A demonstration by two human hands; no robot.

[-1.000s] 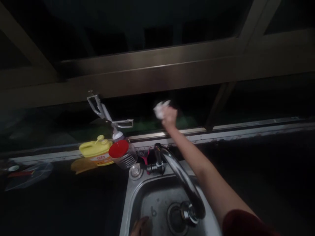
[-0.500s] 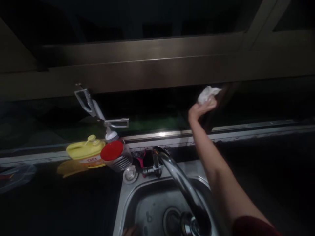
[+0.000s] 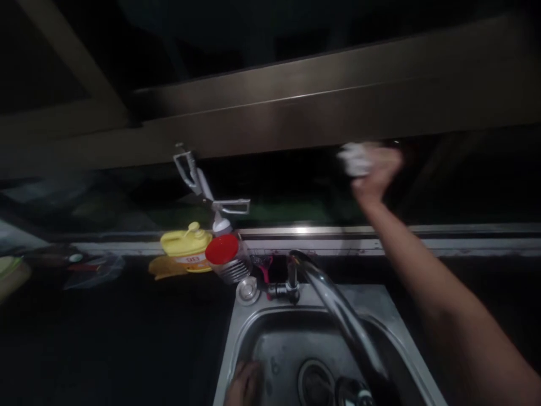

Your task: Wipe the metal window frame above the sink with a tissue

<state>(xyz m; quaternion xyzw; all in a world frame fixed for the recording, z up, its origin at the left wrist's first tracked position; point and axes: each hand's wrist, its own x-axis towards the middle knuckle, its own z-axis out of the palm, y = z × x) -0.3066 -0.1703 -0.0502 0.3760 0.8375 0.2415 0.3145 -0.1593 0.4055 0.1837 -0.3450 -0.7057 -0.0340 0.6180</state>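
My right hand (image 3: 378, 169), arm stretched out, is closed on a crumpled white cloth (image 3: 355, 159). The cloth is against or close to the dark window pane, just below the metal window frame (image 3: 287, 124). Motion blurs the fingers. At the bottom of the view my left hand (image 3: 243, 384) is by the left wall of the steel sink (image 3: 236, 332); blur and shadow hide how its fingers lie, and I make out nothing in it.
A chrome faucet (image 3: 338, 301) arches over the sink. Left of it stand a red-lidded jar (image 3: 222, 250), a yellow jug (image 3: 186, 243) and an orange-yellow cloth or glove (image 3: 167, 267). A silver window latch (image 3: 205, 194) juts out above them. A plastic bag (image 3: 97, 270) lies farther left.
My right hand and the white cloth have swept left along the window pane. The view has turned left, so more of the left counter shows. More of my left hand is visible.
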